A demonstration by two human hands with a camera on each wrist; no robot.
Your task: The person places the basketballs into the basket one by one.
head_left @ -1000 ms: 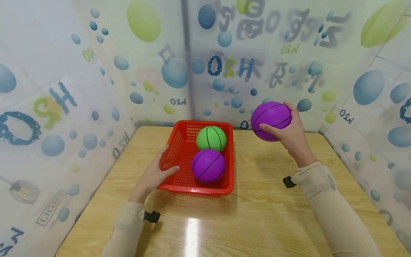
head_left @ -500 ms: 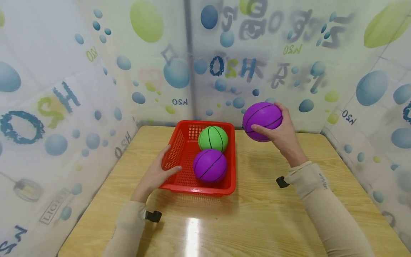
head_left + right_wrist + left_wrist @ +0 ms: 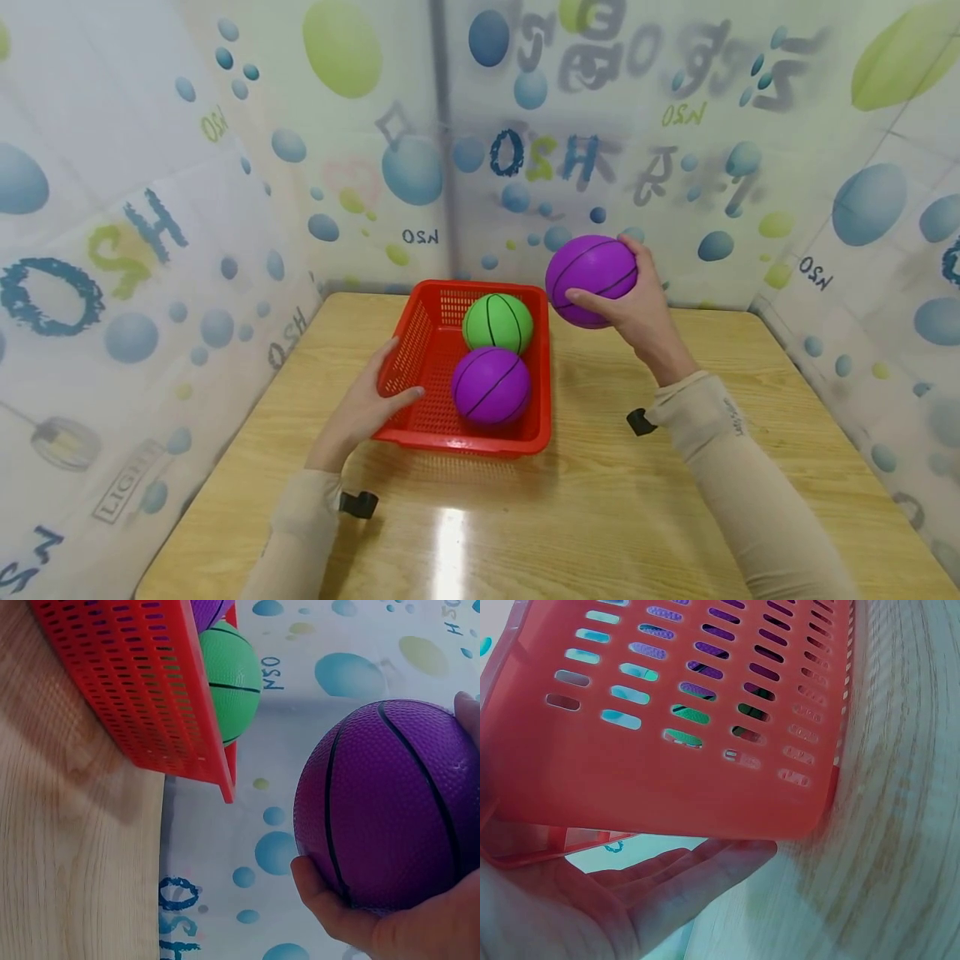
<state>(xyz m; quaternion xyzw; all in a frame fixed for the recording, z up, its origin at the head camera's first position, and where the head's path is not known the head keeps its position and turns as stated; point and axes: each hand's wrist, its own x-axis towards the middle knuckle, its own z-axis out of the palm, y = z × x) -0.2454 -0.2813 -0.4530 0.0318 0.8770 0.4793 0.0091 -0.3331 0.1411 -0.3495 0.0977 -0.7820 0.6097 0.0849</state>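
Observation:
The right hand (image 3: pixel 643 321) grips a purple mini basketball (image 3: pixel 588 271), thumb on its near side and fingers behind. It holds the ball in the air just right of a red plastic basket (image 3: pixel 542 433). Inside that basket lie a green mini basketball (image 3: pixel 495 321) at the back and a second purple mini basketball (image 3: pixel 491 387) in front of it. The left hand (image 3: pixel 356 421) holds the basket's left side, with the thumb over the rim. In the left wrist view its fingers (image 3: pixel 705 879) lie along the outside of the wall.
The basket stands on a light wooden table (image 3: pixel 585 508). Patterned sheets (image 3: pixel 517 200) with blue and green bubbles close off the back and both sides. Black wrist cameras sit under both wrists.
My right hand has carried the purple mini basketball leftward, closer to the basket. The left hand keeps its place on the basket, and the two balls inside have not moved.

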